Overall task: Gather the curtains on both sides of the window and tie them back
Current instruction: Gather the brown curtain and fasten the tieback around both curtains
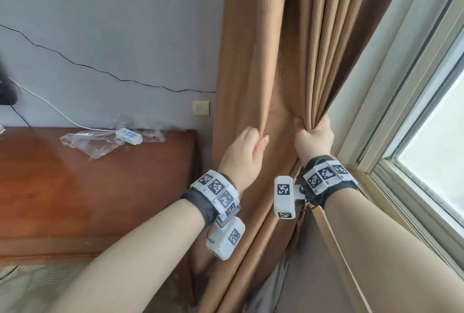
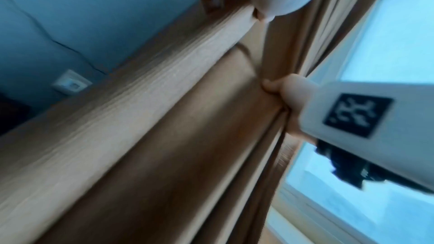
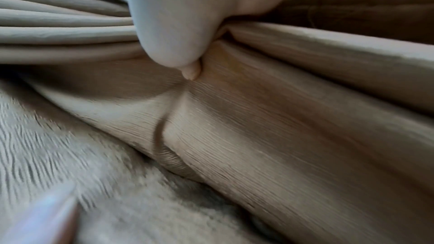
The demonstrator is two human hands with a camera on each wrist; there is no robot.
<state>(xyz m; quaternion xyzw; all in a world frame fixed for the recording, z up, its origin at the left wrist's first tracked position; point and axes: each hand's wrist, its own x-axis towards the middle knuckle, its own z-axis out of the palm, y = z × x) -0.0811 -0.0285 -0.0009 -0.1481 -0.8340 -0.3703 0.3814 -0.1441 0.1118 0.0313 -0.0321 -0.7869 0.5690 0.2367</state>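
Note:
A tan ribbed curtain (image 1: 253, 61) hangs to the left of the window (image 1: 431, 137). My right hand (image 1: 313, 134) grips a bunch of its gathered pleats (image 1: 324, 61) beside the window frame. My left hand (image 1: 247, 148) holds the curtain's left fold, thumb in front and fingers curled behind the cloth. In the left wrist view the curtain (image 2: 164, 118) runs diagonally, with the right hand (image 2: 286, 96) clutching the folds. In the right wrist view my thumb (image 3: 187, 25) presses into the bunched cloth (image 3: 258, 108). No tieback shows.
A brown wooden table (image 1: 88, 182) stands at the left against the grey wall, with a clear plastic bag (image 1: 93, 142) and a white switch box (image 1: 129, 135) on it. A wall socket (image 1: 200, 108) sits beside the curtain. The window sill (image 1: 376, 212) runs lower right.

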